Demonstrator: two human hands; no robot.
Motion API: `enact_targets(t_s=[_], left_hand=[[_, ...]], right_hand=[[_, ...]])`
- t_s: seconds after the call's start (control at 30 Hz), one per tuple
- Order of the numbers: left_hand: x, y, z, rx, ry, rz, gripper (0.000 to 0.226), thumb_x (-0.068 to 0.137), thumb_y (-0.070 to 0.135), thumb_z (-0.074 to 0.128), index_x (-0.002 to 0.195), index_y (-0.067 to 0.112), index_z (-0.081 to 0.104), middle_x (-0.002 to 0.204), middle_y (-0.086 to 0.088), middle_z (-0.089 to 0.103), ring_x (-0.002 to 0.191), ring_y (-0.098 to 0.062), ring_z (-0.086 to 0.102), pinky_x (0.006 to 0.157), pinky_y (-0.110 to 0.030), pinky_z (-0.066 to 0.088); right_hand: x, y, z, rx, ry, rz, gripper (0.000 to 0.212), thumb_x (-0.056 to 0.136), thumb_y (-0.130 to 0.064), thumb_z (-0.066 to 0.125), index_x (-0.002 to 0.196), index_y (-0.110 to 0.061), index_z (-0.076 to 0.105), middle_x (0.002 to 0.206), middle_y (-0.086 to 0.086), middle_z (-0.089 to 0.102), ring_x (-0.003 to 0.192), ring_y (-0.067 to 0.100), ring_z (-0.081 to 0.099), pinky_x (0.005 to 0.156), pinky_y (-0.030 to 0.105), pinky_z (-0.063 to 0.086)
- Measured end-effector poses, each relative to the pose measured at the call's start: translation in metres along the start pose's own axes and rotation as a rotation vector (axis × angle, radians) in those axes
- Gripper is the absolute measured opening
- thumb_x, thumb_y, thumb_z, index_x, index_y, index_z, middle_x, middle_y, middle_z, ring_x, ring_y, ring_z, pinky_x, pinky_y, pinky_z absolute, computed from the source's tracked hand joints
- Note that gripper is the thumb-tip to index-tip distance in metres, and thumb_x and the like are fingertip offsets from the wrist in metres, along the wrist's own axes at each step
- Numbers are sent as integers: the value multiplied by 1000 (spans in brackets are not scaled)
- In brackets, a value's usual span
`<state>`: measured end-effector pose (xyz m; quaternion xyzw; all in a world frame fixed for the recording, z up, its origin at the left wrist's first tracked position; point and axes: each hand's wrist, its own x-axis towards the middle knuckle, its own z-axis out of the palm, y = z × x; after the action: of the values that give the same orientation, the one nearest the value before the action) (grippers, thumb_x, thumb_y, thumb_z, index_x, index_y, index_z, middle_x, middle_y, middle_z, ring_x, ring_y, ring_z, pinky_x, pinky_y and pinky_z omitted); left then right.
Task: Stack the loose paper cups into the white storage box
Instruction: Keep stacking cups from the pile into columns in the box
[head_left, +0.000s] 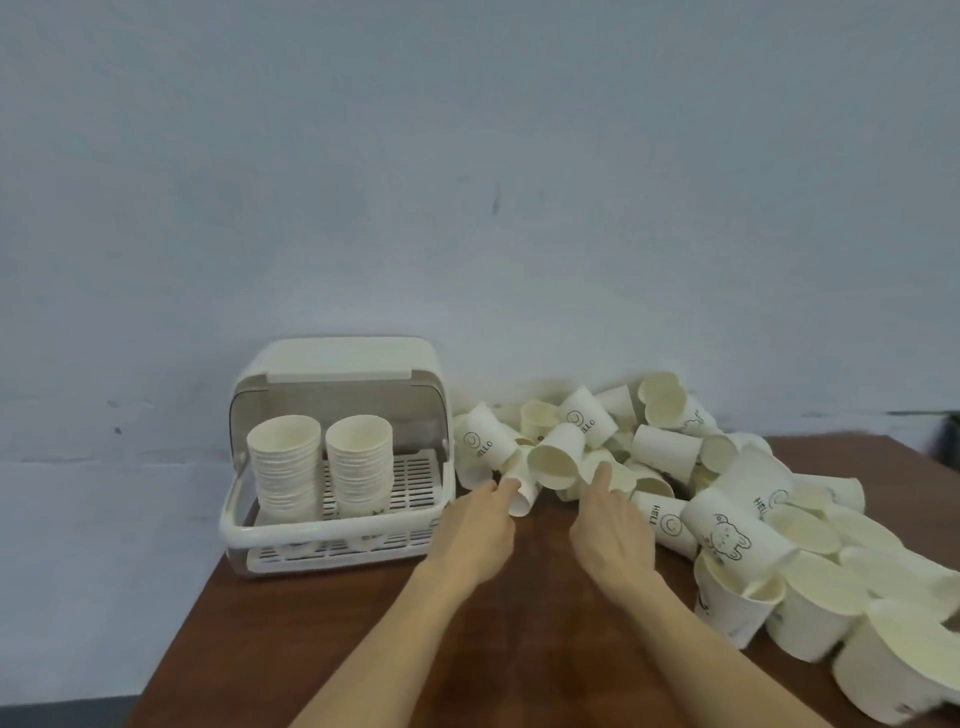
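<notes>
Both hands are reaching out over the brown desk (322, 639) right now, forearms coming in from the near edge. The left hand (480, 535) is curling its fingers round a small white cup (521, 500) lying on its side at the near fringe of the pile, so that grip is closing on the cup. The right hand (613, 525) is stretching forward with its fingers fairly straight, fingertips touching the cups just beyond them; its grip is apart, holding nothing that can be seen.

The loose cups (737, 499) are sprawling in a big heap along the desk's right side, running from the far edge by the wall down toward the near right corner. Most are lying tipped over, mouths pointing all ways; some are carrying a smiley face and the word HELLO, and one cup (727, 535) is showing a bear drawing.

The box (332, 364) is sitting at the desk's far left corner, close against the wall, with its clear lid flipped up and its front standing open. Inside, on the slatted tray, two stacks of cups are standing upright side by side: the left stack (283, 467) and the right stack (358, 462), mouths up, reaching about the same height. The box is sitting just beside the left end of the heap, nearest cups almost touching its right wall.
</notes>
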<state>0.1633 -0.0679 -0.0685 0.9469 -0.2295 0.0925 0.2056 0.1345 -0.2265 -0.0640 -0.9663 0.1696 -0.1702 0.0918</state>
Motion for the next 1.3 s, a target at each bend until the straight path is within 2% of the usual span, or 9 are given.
enact_targets(t_s=[0.07,0.17,0.27,0.33,0.47,0.57,0.87,0.97,1.3], left_hand=[[19,15,6,42,23,25,41,93,15,41,134,21,44,126,-6,53,105,-33,57,78,-44,49],[41,35,17,13,27,-1,40,92,16,43,133,18,45,129,-7,50,105,-34,57,75,-42,46],[56,50,32,-193,-36,-149,30,92,26,44,119,19,54,115,-7,60,104,-32,55,78,-37,43],[66,60,39,-409,-44,-280,22,90,34,48,100,17,61,99,-3,64,94,-24,55,66,-27,36],[89,74,49,-693,94,-552,33,87,43,58,73,14,59,81,-5,65,80,-22,60,59,-28,35],[98,80,49,-727,231,-663,24,85,25,61,65,14,53,79,-5,60,76,-25,58,62,-27,37],[39,51,1,-435,376,-377,5,90,27,49,92,22,49,86,1,59,81,-25,56,63,-36,46],[1,27,-37,-359,483,-286,16,94,29,48,107,25,56,93,3,65,85,-21,60,69,-40,52],[-67,-51,-156,-48,816,-271,16,99,23,44,100,14,56,87,-2,53,76,-25,52,60,-34,36]], right_hand=[[7,11,6,-1,-14,8,63,85,-9,47,142,-8,19,103,12,63,94,34,63,63,36,39],[16,22,11,41,-48,31,48,88,-9,45,133,-9,28,104,13,63,95,35,63,64,38,41],[16,26,10,44,-118,21,27,90,-7,43,117,-9,40,106,12,61,98,34,61,65,38,41],[14,27,9,28,-127,4,23,89,-5,42,111,-10,43,105,11,61,97,33,61,64,36,39],[3,31,6,26,-108,1,18,89,-6,39,104,-12,48,102,8,62,94,30,61,62,33,38],[-9,36,5,42,-93,-7,12,91,-10,37,100,-17,42,97,7,62,91,30,61,62,34,38],[-31,28,-8,120,67,-123,5,96,-25,43,94,-22,46,86,-1,47,79,28,59,58,36,42],[-39,2,-15,176,114,-201,12,97,-27,42,98,-20,52,86,0,46,77,29,58,60,39,45],[-45,-145,-71,397,234,-469,23,101,-25,39,112,-16,57,102,8,55,85,34,57,68,40,44]])
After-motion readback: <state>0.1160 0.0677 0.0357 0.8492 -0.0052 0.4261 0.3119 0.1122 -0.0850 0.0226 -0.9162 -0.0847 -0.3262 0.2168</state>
